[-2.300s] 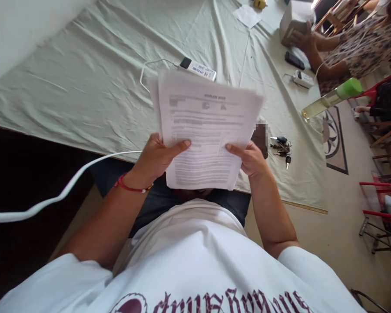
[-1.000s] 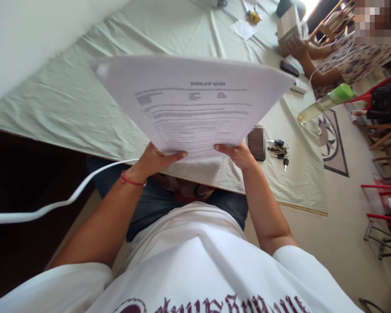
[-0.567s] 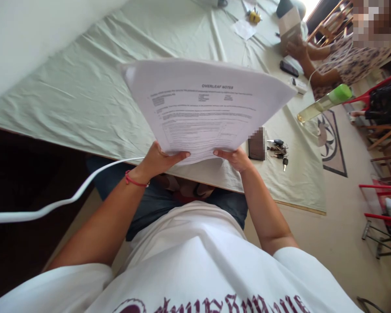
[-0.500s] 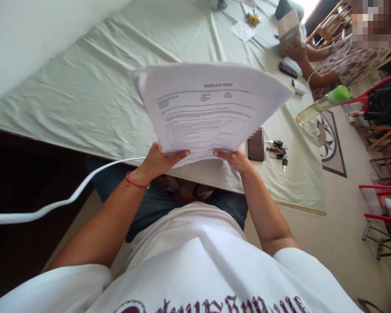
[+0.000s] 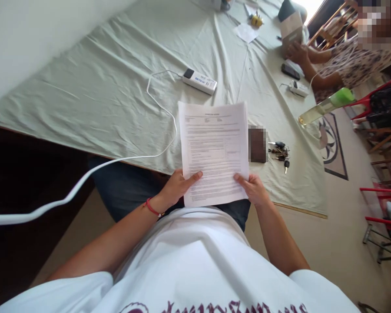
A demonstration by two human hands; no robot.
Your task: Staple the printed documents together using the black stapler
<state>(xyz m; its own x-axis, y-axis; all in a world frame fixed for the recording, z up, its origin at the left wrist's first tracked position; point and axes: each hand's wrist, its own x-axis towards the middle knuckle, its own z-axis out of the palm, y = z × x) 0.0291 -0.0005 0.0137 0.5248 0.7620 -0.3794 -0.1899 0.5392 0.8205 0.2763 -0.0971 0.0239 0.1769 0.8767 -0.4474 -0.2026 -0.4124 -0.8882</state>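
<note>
A stack of printed sheets [image 5: 215, 139] is held in front of my body, over the table's near edge. My left hand [image 5: 182, 184] grips its lower left side, thumb on top and fingers hidden underneath. On the lower right side my right hand [image 5: 252, 187] clasps it the same way. Just beyond the sheets lies a white power bank [image 5: 200, 81] with a dark end, joined to a white cable [image 5: 161, 101]. Right of the sheets are a dark brown, partly blurred flat object [image 5: 258, 145] and a bunch of keys [image 5: 280, 152].
A pale green cloth [image 5: 117, 87] covers the table. Toward the right edge are a green-capped bottle [image 5: 326, 106], a second white device [image 5: 299, 88] and a dark phone [image 5: 290, 71]. Another person's hands [image 5: 296, 52] hold a box [image 5: 291, 30]. Red-framed chairs [image 5: 382, 191] stand at right.
Both hands have drawn the stack down toward my body and lowered its raised far end. The power bank and more of its cable now show beyond it.
</note>
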